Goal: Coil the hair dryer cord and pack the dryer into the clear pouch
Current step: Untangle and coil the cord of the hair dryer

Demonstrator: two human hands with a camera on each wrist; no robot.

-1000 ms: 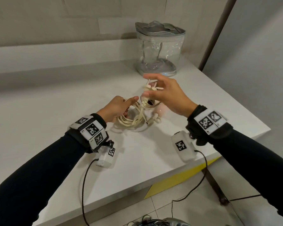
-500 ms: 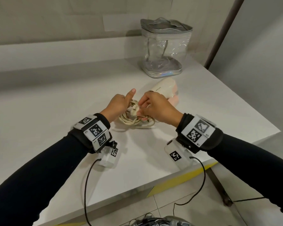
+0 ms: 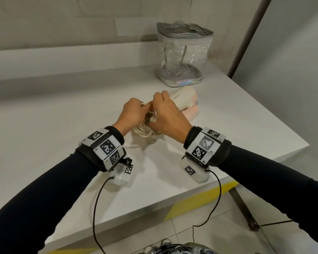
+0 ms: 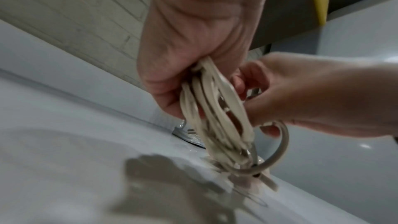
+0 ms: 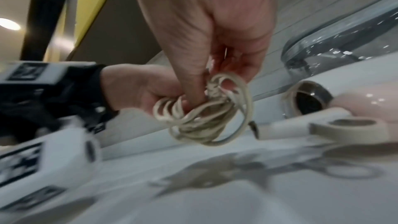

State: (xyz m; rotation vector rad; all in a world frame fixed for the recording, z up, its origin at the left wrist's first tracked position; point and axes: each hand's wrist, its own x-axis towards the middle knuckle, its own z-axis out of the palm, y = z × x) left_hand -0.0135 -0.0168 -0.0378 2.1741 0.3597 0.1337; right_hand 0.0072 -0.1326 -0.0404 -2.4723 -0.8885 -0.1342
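A cream and pink hair dryer point(image 3: 184, 99) point(image 5: 349, 101) lies on the white counter point(image 3: 44, 125), just in front of the clear pouch point(image 3: 184, 55). Its beige cord point(image 3: 143, 132) point(image 4: 215, 117) point(image 5: 204, 117) is gathered into several loops a little above the counter. My left hand point(image 3: 134, 114) point(image 4: 193, 48) grips the top of the loops. My right hand point(image 3: 165, 114) point(image 5: 215, 40) meets it from the right and pinches the cord at the same bunch. The plug is hidden between the hands.
The pouch stands upright at the back right, its grey zip top point(image 3: 184, 30) closed over. The counter's right edge point(image 3: 275, 154) and front edge are near my wrists. A wall ledge point(image 3: 62, 57) runs along the back.
My right hand came down from in front of the pouch with the cord end and closed against my left hand. The dryer body, hidden before, now shows behind the hands.
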